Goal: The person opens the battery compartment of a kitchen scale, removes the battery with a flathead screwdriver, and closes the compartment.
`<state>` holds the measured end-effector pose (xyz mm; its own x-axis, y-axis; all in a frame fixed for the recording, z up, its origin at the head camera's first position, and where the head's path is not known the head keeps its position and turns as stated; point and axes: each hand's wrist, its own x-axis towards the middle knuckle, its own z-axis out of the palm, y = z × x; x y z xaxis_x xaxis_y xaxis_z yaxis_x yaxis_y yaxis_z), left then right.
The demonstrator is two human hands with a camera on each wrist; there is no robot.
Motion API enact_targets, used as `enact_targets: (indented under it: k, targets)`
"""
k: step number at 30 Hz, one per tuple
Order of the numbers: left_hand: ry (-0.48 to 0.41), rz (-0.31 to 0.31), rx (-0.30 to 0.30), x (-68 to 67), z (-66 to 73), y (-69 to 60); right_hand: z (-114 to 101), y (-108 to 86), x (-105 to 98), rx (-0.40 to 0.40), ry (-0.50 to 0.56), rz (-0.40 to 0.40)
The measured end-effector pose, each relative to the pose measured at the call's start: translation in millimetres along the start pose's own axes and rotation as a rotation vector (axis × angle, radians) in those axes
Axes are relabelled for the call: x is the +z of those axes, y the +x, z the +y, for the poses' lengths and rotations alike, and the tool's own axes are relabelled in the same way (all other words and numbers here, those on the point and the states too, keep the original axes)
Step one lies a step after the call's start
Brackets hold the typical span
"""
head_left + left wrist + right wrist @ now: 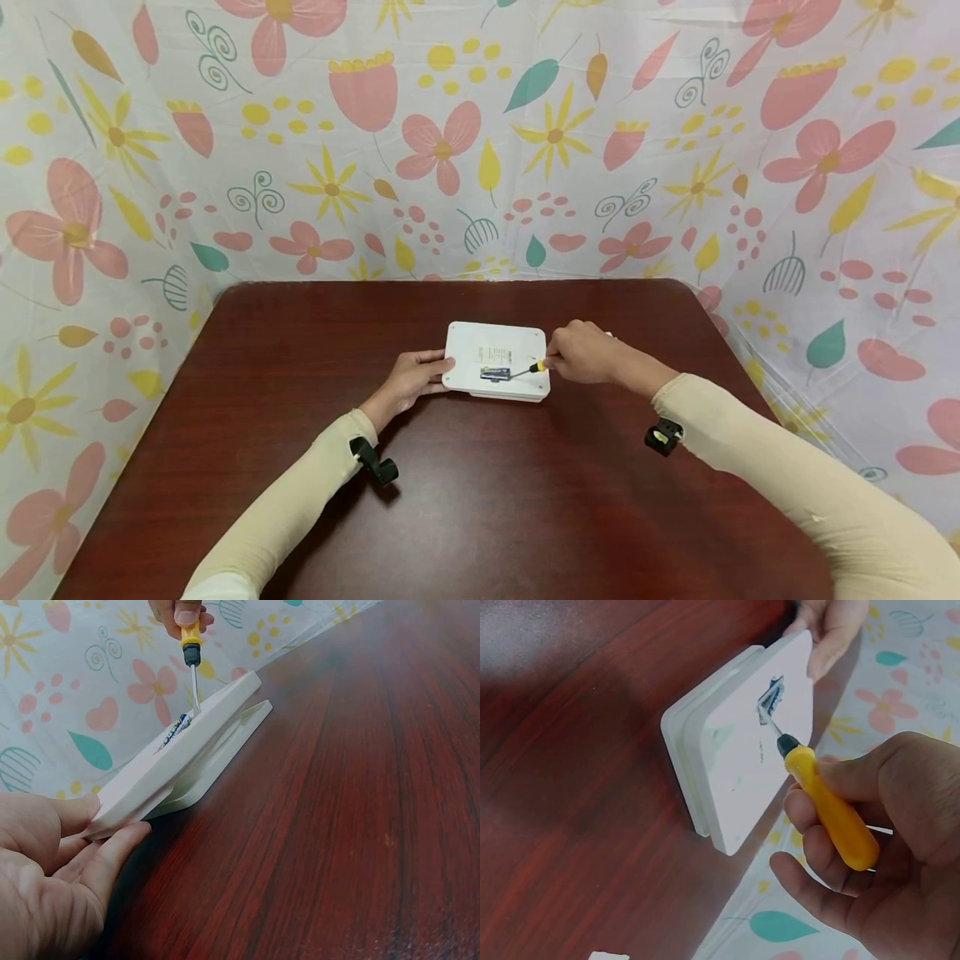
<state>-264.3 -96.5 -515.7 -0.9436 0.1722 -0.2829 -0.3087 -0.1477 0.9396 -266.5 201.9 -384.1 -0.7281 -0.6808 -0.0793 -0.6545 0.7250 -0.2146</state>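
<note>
A white flat device (468, 346) is tilted up off the table, its underside with a printed label facing the head view. The left hand (408, 379) grips its left edge, thumb on the upper face and fingers beneath. Batteries (495, 373) lie in a small slot in that face. The right hand (581, 352) holds a screwdriver by its yellow handle (836, 814); the metal tip touches the end of the batteries in the right wrist view. A second white layer (225, 754) of the device shows below in the left wrist view.
The dark red wooden table (480, 500) spreads around the device. A small white piece (609, 955) lies on the table, partly cut off by the right wrist view's lower edge. Flower-patterned cloth (442, 208) hangs behind and at both sides of the table.
</note>
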Motion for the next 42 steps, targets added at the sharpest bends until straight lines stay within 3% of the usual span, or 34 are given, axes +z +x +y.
enact_targets:
  k: [17,21,26,34,42]
  targets:
    - [0.019,0.011,-0.009,0.3,1.9,-1.2,-20.2,19.6,-14.7,-0.048,-0.118,-0.131]
    - [0.025,0.001,-0.007,0.5,2.0,-1.1,-18.2,22.7,-14.2,-0.023,-0.123,-0.149]
    - [0.02,0.0,-0.007,1.1,2.7,-0.9,-15.3,21.9,-14.3,0.016,-0.116,-0.144]
    - [0.019,0.005,-0.005,0.1,4.0,-1.4,-21.3,24.5,-12.7,-0.004,-0.129,-0.098]
    - [0.015,0.005,-0.001,0.8,2.6,-0.7,-4.3,14.4,-3.4,0.019,-0.027,-0.05]
